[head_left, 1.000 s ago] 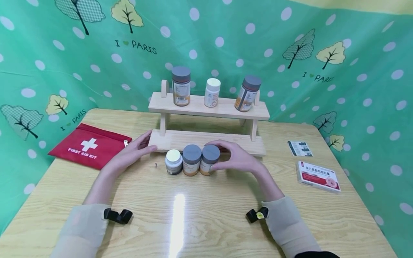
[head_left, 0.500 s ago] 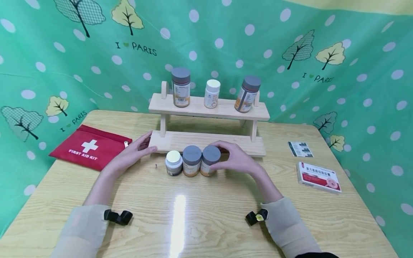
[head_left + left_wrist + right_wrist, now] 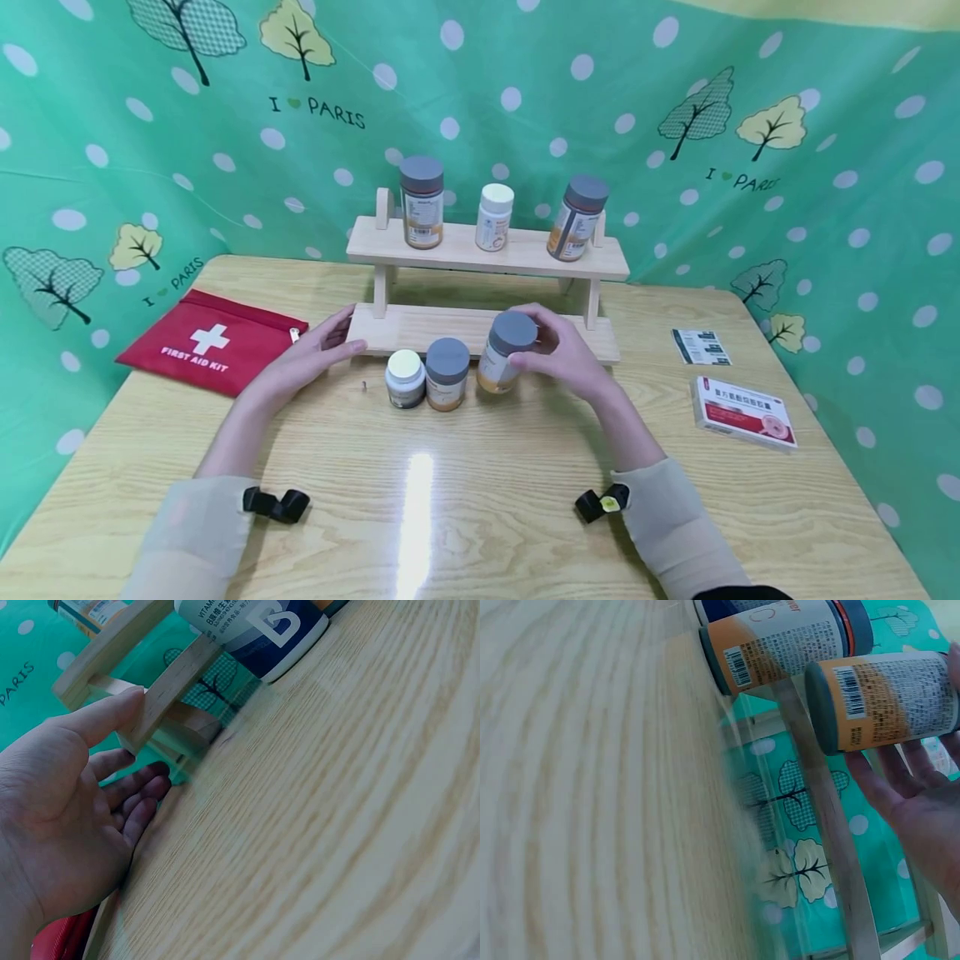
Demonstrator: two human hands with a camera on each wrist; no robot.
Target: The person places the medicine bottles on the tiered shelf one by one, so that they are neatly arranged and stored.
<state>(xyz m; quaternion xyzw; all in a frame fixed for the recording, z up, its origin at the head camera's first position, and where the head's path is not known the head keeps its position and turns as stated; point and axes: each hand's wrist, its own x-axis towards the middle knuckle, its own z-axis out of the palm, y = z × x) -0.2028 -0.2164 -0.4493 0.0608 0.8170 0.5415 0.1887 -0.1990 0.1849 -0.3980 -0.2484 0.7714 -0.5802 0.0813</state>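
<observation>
My right hand [image 3: 558,350] holds a grey-capped pill bottle [image 3: 506,354], its fingers and thumb around the sides. This bottle tilts a little and is raised off the table in front of the low board. In the right wrist view its orange-and-white label and barcode face the camera. To its left stand a second grey-capped bottle [image 3: 447,375] and a white-capped vitamin bottle [image 3: 406,379], side by side. My left hand [image 3: 315,350] grips the lower left end of the two-tier wooden shelf [image 3: 420,321]. Its thumb lies on the board's corner in the left wrist view.
Two grey-capped bottles [image 3: 422,204] and a white-capped bottle [image 3: 493,218] stand on the upper tier. A red first aid kit pouch [image 3: 217,342] lies at left. On the right are a medicine box [image 3: 742,411] and a small flat packet [image 3: 701,347].
My right hand has lifted the rightmost grey-capped pill bottle from the table and moved it up and right, away from its neighbour. The left hand stays at the shelf.
</observation>
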